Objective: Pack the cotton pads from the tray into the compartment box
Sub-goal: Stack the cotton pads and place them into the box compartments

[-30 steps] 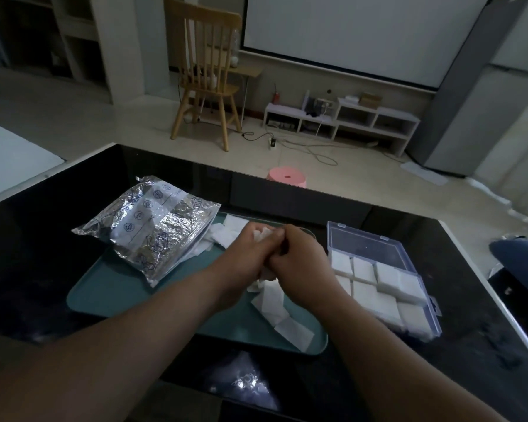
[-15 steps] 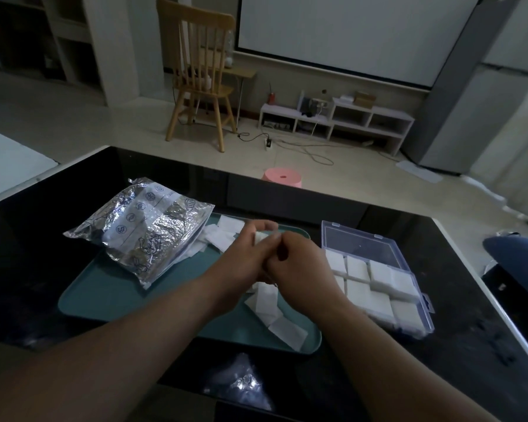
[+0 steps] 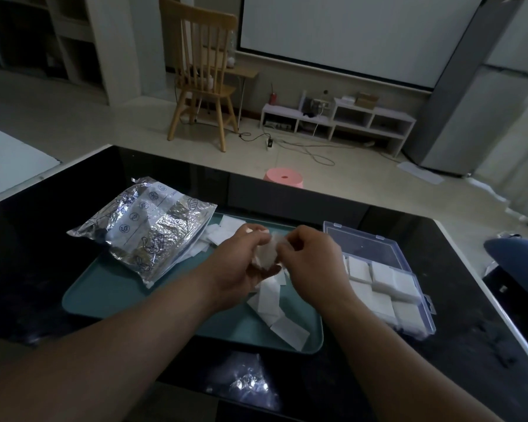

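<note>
Dim daylight falls across a tiled floor, a wooden chair and a low white shelf behind a black glossy tabletop. From the head view, a teal tray is seen at the centre of the tabletop, with a foil bag lying over its 10 o'clock corner. Loose cotton pads are scattered on the tray toward 5 o'clock, and more lie at 12 o'clock beside the bag. A clear compartment box stands just beside the tray at 3 o'clock, its lid thrown back and its near cells already filled with white pads.

Above the tray, a small bunch of pads is held between both hands. The left hand is cupped under it in a closed grip; the right hand pinches its upper edge with curled fingertips. Gathering or squaring of the bunch appears to be in hand. Next, a carry toward 3 o'clock into a cell with room would be called for; which cell is free cannot be told.
</note>
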